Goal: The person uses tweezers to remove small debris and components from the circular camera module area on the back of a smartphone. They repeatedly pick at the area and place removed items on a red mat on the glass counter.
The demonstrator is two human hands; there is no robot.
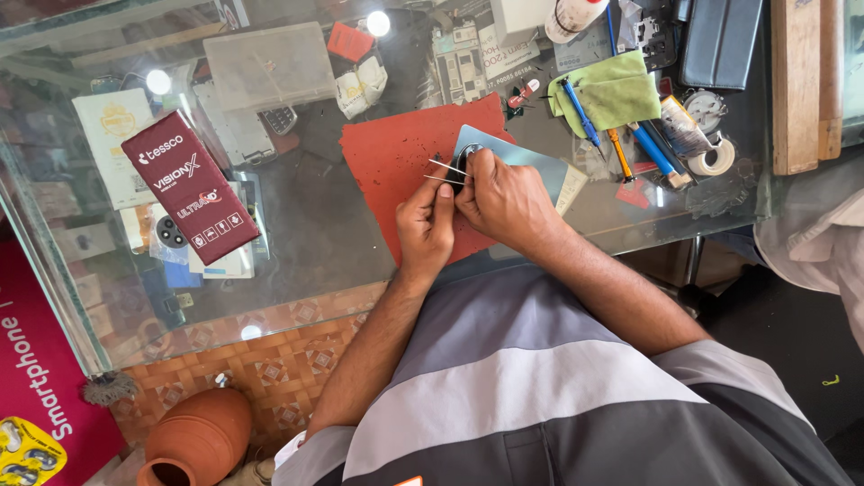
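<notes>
Centre of frame: left hand (425, 225) and right hand (504, 200), both pinched together on tweezers (447, 172) over a pale blue phone (522, 162) lying on a red mat (396, 162). Dark red box (190, 186) at left; green cloth (616, 90) and screwdrivers (621, 144) at upper right.

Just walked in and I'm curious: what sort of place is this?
Probably a phone repair counter. Both hands work with tweezers on a phone lying on a red mat, with screwdrivers and boxed phone accessories spread over the glass counter.
</notes>
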